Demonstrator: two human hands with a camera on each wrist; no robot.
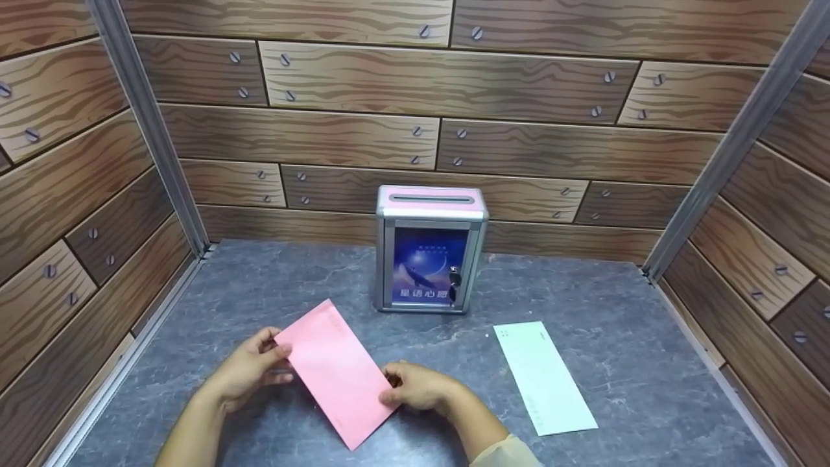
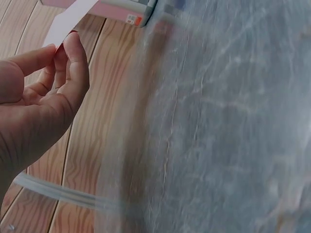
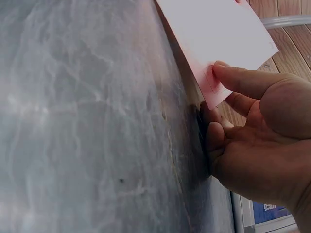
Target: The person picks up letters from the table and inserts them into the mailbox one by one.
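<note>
A pink envelope (image 1: 337, 376) is held aslant above the grey table by both hands. My left hand (image 1: 249, 366) pinches its upper left edge between thumb and fingers; the left wrist view shows the envelope (image 2: 73, 22) nearly edge-on at the fingertips. On the lower right edge, my right hand (image 1: 418, 386) pinches it with the thumb on top. In the right wrist view that thumb presses near a corner of the envelope (image 3: 218, 39). A light green envelope (image 1: 545, 379) lies flat on the table to the right of my right hand.
Behind the hands stands a silver-framed box (image 1: 431, 253) with a slot (image 1: 431, 198) in its pink top. Small keys (image 1: 454, 285) hang from the lock on its front. Wood-patterned walls (image 1: 363, 78) enclose the marbled grey table (image 1: 259, 279) at the back and sides.
</note>
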